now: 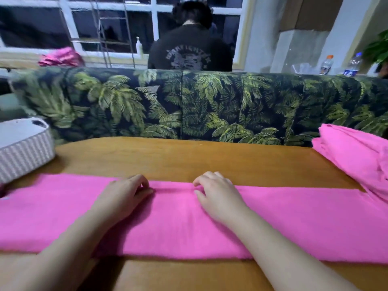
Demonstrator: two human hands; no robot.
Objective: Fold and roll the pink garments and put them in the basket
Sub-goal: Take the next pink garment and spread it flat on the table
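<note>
A pink garment point(178, 223) lies folded into a long band across the wooden table point(189, 158). My left hand point(123, 196) and my right hand point(216, 194) rest side by side on its far edge, fingers curled and pinching the fabric there. A white woven basket point(23, 152) stands at the table's left edge. A heap of more pink garments point(357, 156) lies at the right end of the table.
A sofa back with a palm-leaf print point(189, 106) runs along the far side of the table. Behind it sits a person in a dark shirt point(189, 51), facing away. Another pink bundle point(60, 57) lies by the window, and two bottles point(326, 65) stand at the back right.
</note>
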